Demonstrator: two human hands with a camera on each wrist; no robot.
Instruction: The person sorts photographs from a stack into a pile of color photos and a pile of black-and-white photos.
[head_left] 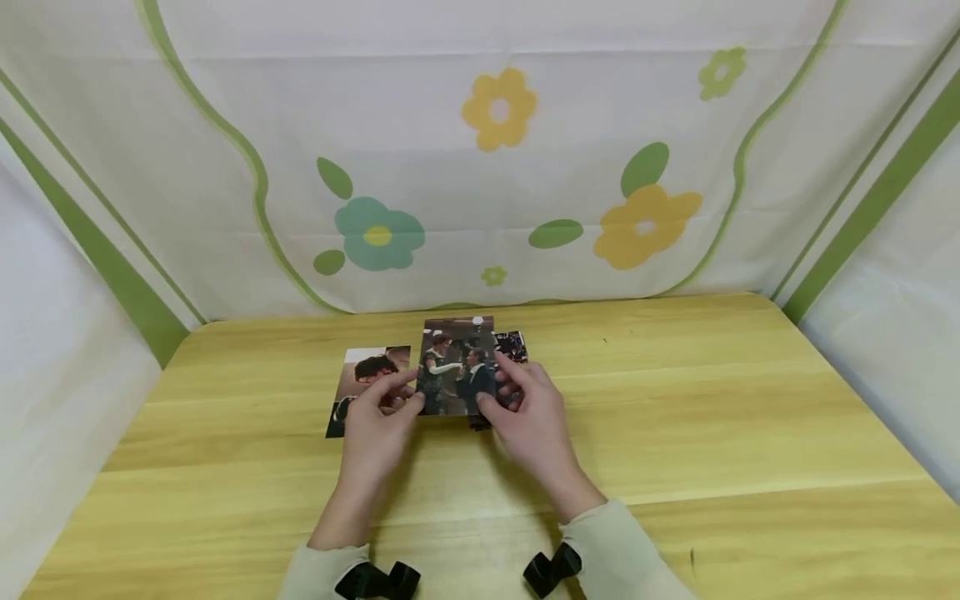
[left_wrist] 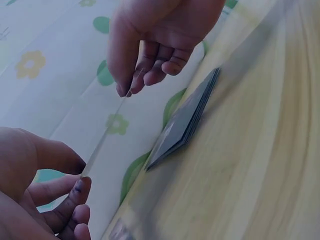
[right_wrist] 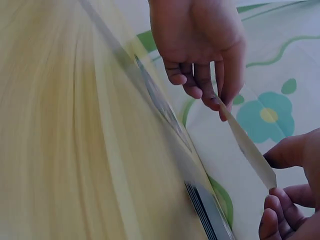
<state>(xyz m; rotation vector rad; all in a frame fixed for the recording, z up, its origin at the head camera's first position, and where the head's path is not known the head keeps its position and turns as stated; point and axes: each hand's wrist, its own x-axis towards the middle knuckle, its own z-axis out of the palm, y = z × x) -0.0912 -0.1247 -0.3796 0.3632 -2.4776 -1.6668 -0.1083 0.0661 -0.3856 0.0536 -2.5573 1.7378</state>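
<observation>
A photo card (head_left: 456, 367) showing two figures is held up above the table, seen nearly edge-on in both wrist views. My left hand (head_left: 378, 425) pinches its left edge between thumb and fingers. At the opposite edge, my right hand (head_left: 532, 412) pinches it the same way. Behind the right hand lies a stack of photo cards (left_wrist: 185, 117), partly hidden in the head view by the held card and the fingers. To the left, one photo card (head_left: 360, 367) with a dark-haired figure lies flat, partly covered by the left hand.
All this is over a wooden table (head_left: 712, 417) with light grain. A white cloth backdrop (head_left: 450, 183) with printed flowers rises along the table's far edge, and white cloth also hangs at both sides. Black straps (head_left: 378, 581) circle the wrists over pale sleeves.
</observation>
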